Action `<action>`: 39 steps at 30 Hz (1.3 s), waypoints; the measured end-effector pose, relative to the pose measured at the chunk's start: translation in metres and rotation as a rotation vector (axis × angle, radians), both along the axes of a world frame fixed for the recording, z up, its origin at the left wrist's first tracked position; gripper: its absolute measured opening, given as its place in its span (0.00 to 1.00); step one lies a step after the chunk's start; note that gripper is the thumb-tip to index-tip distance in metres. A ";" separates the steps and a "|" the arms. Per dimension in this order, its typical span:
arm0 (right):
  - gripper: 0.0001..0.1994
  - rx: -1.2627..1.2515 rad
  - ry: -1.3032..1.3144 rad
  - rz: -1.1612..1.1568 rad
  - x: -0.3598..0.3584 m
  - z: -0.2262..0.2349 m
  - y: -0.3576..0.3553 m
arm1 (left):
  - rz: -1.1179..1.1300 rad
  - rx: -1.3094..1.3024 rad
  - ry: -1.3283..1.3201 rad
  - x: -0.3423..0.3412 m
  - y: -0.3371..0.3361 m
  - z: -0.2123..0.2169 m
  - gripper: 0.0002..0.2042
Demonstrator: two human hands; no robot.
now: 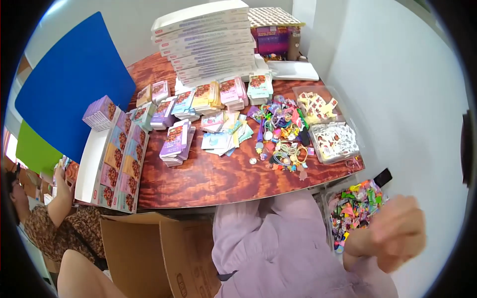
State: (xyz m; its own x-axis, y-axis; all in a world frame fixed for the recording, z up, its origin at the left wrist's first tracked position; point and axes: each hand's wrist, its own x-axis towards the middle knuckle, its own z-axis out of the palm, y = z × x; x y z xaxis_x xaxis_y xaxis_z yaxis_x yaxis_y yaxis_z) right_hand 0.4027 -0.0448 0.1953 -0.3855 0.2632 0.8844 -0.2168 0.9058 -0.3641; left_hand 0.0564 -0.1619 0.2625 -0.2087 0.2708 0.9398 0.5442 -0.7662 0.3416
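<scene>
My right hand (pixel 399 233) is raised at the lower right, beside a clear bin (pixel 328 208) full of small colourful trinkets (pixel 355 211). Motion smears its fingers, so their grip cannot be made out. My left hand is out of the picture; a bare, bent limb (pixel 82 278) shows at the lower left edge. On the wood-patterned table (pixel 208 184) in front of me lies a heap of coloured trinkets and cords (pixel 283 124). Left of it are loose cards (pixel 218 141) and a stack of purple card packs (pixel 176 141).
Several stacks of small coloured packs (pixel 206 97) line the middle. White trays (pixel 203 39) are piled behind. Clear containers (pixel 335 141) of cut pieces stand at the right edge. A partly filled display box (pixel 92 164) is at left, above an open cardboard box (pixel 134 253). Another person (pixel 59 228) sits left, beyond a blue panel (pixel 74 84).
</scene>
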 end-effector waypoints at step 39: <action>0.09 -0.457 -0.522 -0.573 -0.121 -0.246 0.215 | 0.796 -0.896 0.646 -0.158 0.495 -0.311 0.24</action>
